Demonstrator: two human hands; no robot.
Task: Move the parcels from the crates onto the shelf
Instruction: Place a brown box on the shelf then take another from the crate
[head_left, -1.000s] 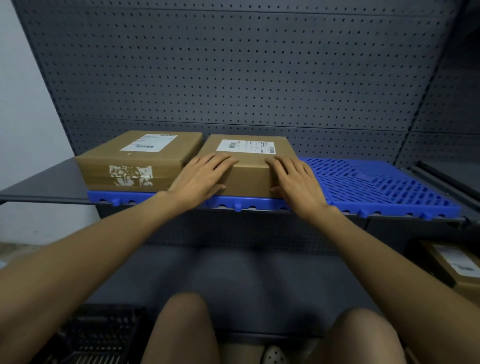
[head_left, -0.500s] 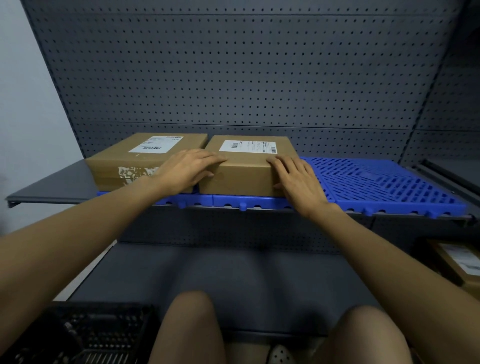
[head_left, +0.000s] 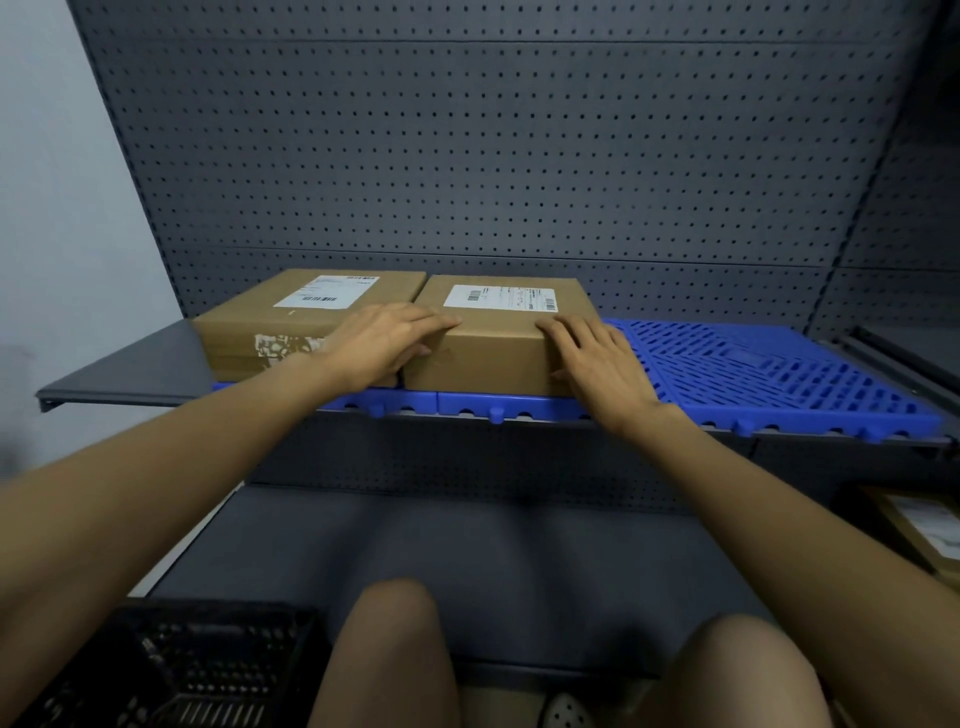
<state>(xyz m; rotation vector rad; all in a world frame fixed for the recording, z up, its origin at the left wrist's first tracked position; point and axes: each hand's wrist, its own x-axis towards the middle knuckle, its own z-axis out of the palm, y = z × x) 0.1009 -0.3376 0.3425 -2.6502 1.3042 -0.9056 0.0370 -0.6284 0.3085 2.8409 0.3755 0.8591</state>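
Since a second ago the left hand (head_left: 387, 345) has slid off the top of the right-hand parcel (head_left: 498, 338) to its left front corner, against the left-hand parcel (head_left: 306, 317). Both hands lie with fingers nearly straight, holding nothing; the right hand (head_left: 597, 364) presses that parcel's right front corner. The brown labelled parcel sits on the blue mat (head_left: 769, 374), touching its neighbour.

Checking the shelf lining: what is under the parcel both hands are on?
The parcel sits on a blue slatted mat lying on the grey shelf. The mat's front edge shows below it; the part beneath is covered.
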